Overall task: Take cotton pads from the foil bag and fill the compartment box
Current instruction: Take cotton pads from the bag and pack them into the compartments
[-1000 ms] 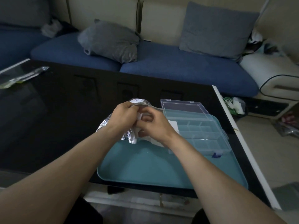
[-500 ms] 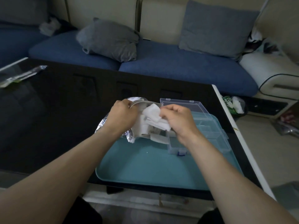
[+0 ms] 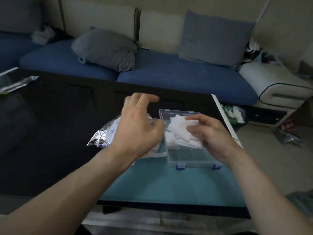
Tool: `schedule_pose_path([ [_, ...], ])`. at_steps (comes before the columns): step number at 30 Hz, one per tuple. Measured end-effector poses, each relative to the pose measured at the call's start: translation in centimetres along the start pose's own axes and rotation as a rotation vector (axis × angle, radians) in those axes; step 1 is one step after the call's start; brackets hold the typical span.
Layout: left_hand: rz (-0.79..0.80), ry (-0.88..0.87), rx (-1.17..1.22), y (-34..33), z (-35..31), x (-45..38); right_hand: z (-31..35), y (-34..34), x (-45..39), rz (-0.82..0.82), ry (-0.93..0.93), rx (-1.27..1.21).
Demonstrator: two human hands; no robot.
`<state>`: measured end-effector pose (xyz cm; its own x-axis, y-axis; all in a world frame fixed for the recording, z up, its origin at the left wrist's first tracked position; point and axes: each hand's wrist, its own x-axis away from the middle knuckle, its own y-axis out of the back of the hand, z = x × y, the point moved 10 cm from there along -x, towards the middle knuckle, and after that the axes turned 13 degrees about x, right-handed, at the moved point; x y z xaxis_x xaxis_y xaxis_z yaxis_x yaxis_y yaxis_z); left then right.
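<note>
Cotton pads (image 3: 182,131), a loose white bunch of them, sit pinched in the right hand (image 3: 210,133), whose curled fingers and thumb grip the bunch above the far half of the compartment box (image 3: 191,158). That clear plastic box lies open on a teal tray (image 3: 169,184), its lid tipped back toward the sofa (image 3: 169,73) and its two blue clasps facing the person; the near compartments look bare. Just left of the box, the left hand (image 3: 137,129) hangs over the foil bag (image 3: 105,133) with fingers spread and relaxed, gripping nothing, though some blur hides the fingertips. The crinkled silver bag rests partly on the tray's left edge and partly on the dark glossy table (image 3: 50,124). Two grey cushions (image 3: 105,48) lie on the sofa beyond
</note>
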<state>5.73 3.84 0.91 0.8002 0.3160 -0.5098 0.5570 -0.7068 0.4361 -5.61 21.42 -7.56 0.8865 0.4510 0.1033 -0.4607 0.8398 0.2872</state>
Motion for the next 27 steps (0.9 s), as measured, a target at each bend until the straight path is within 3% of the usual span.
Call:
schedule_pose_path([
  [3, 0.121, -0.046, 0.149, -1.9, -0.8, 0.3, 1.3, -1.2, 1.2, 0.099, 0.123, 0.125],
  [7, 0.377, -0.060, 0.089, -5.7, 0.3, 1.1, 2.4, -1.9, 1.6, 0.089, 0.213, 0.220],
  [11, 0.298, -0.008, 0.033, -5.5, 1.3, 0.2, 1.9, -2.1, 1.5, 0.086, 0.148, 0.153],
  [14, 0.336, -0.001, 0.036, -6.3, 1.2, 0.3, 1.5, -1.6, 1.2, 0.048, 0.152, 0.158],
  [19, 0.349, 0.130, 0.193, -7.0, 2.2, 0.6, 1.1, -0.3, 1.2, -0.010, 0.129, 0.146],
  [23, 0.232, 0.247, 0.434, -6.4, 3.3, 0.2, 0.6, 0.4, 1.2, -0.030, 0.065, 0.010],
  [27, 0.079, 0.307, 0.498, -5.1, 4.3, 0.0, 0.1, -0.3, 1.4, 0.057, 0.001, -0.105],
])
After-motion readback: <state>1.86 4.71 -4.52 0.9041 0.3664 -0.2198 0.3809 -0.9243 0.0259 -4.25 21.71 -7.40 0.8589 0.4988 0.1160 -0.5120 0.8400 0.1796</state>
